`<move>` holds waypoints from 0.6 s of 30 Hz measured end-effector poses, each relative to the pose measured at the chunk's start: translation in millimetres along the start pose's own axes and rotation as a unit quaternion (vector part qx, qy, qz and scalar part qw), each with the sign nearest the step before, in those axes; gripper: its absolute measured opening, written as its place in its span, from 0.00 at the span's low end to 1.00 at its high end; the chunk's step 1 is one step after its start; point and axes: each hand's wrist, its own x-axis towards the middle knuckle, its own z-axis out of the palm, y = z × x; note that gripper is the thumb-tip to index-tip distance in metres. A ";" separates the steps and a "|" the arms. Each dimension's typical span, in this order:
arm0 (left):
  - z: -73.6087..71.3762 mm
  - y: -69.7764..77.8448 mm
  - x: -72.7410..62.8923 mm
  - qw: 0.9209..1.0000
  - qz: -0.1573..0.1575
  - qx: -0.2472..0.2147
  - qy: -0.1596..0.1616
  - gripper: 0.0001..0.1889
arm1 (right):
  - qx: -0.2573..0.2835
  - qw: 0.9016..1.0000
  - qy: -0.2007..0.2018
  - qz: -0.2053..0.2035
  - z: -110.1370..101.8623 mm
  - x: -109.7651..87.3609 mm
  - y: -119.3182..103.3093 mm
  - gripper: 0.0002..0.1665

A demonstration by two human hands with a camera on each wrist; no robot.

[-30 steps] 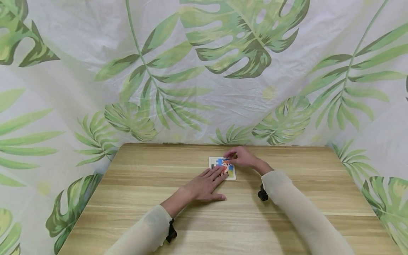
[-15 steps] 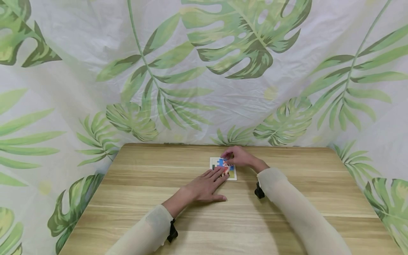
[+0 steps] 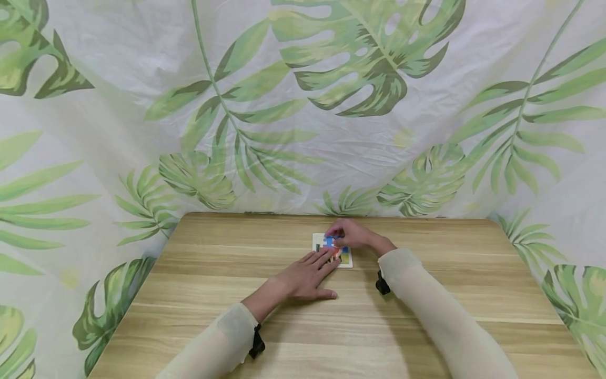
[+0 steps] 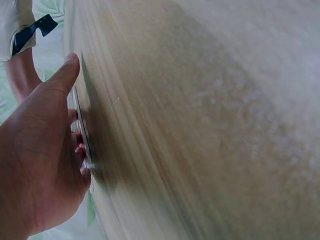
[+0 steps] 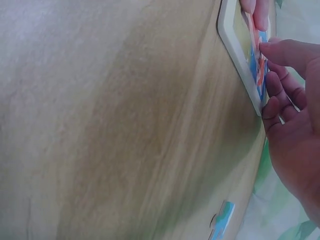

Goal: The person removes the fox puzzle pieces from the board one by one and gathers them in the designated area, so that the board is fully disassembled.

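Note:
A small jigsaw puzzle in a white frame lies near the table's far edge, its picture mostly blue, orange and yellow. My left hand rests flat across its lower left, fingers straight and thumb spread on the wood. From the far right, my right hand bends over the top of the puzzle and pinches a blue puzzle piece between thumb and fingers. In the right wrist view, the thumb meets the picture while the other fingers curl at the frame's edge. The held piece is partly hidden by the fingers.
Seen from the right wrist, a loose blue puzzle piece lies on the wooden table. A leaf-patterned cloth hangs behind the table's far edge. Both sleeves carry a black wrist camera.
My right hand has shifted slightly left over the puzzle, taking the blue puzzle piece along and covering more of the fox picture. The left hand stays in place.

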 end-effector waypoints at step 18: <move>-2.3 0.0 -0.8 1.000 0.003 -0.009 0.005 0.47 | -0.013 1.000 0.000 -0.007 5.2 1.9 4.2 0.18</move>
